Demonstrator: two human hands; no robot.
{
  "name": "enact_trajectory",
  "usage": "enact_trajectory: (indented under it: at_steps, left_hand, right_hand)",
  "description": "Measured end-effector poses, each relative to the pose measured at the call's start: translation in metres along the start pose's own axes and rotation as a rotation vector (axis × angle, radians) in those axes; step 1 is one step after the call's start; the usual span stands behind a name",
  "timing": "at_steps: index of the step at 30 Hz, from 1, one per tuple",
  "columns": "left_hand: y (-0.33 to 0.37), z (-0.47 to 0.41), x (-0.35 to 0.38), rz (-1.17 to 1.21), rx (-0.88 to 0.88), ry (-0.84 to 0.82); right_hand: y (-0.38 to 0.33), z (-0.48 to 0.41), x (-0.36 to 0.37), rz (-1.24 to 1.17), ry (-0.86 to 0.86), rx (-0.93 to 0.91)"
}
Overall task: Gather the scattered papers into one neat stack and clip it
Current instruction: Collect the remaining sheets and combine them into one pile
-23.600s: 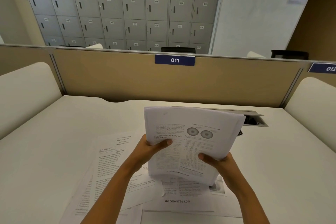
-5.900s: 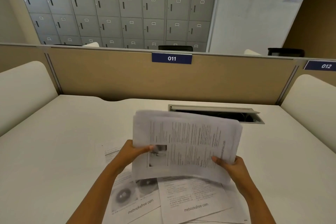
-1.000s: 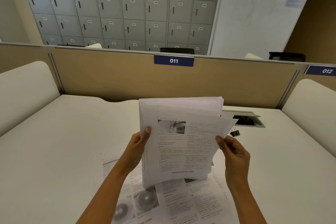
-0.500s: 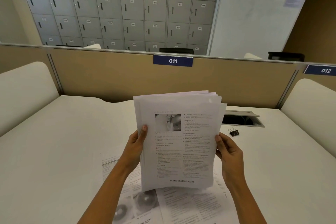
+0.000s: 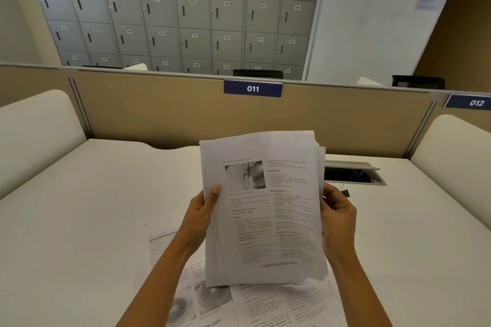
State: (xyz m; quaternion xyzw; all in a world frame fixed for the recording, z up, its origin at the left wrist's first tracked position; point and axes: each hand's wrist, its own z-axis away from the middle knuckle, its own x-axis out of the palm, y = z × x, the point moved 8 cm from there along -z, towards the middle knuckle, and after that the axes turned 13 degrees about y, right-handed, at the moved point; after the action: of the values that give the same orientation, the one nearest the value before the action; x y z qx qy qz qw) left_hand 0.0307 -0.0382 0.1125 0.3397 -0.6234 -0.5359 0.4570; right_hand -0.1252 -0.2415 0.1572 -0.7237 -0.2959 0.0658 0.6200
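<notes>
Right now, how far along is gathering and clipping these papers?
Most sheets sit in the stack, held upright by the left hand and right hand, edges uneven. Loose pages remain on the desk. The binder clip lies unused.

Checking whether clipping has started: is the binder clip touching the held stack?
Apart. The head view shows the binder clip lying on the desk beyond the right hand, with the hand between it and the stack.

Binder clip (image 5: 345, 192) half behind stack (image 5: 265, 210)
</notes>
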Motion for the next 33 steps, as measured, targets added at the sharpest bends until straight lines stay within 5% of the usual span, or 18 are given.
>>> enact_trajectory:
  at_steps: [7, 10, 15, 20, 23, 33]
  left_hand:
    - [-0.002, -0.002, -0.001, -0.001, 0.009, 0.057]
    - [-0.006, -0.005, -0.006, -0.002, -0.021, 0.076]
    - [-0.046, -0.016, -0.019, -0.033, -0.234, 0.125]
    - [-0.088, -0.024, -0.037, -0.005, -0.438, 0.192]
    - [-0.104, -0.027, -0.045, -0.061, -0.494, 0.228]
    - [-0.122, -0.03, -0.061, -0.212, -0.408, 0.317]
  right_hand:
    - [0.018, -0.005, 0.005, -0.049, 0.035, 0.134]
    - [0.03, -0.015, 0.002, 0.13, -0.011, 0.09]
    - [0.072, -0.017, -0.008, 0.401, -0.097, 0.141]
    - [0.121, 0.005, -0.013, 0.568, -0.199, 0.501]
    - [0.139, 0.011, -0.013, 0.654, -0.277, 0.505]
    - [0.148, 0.013, -0.025, 0.505, -0.228, 0.635]
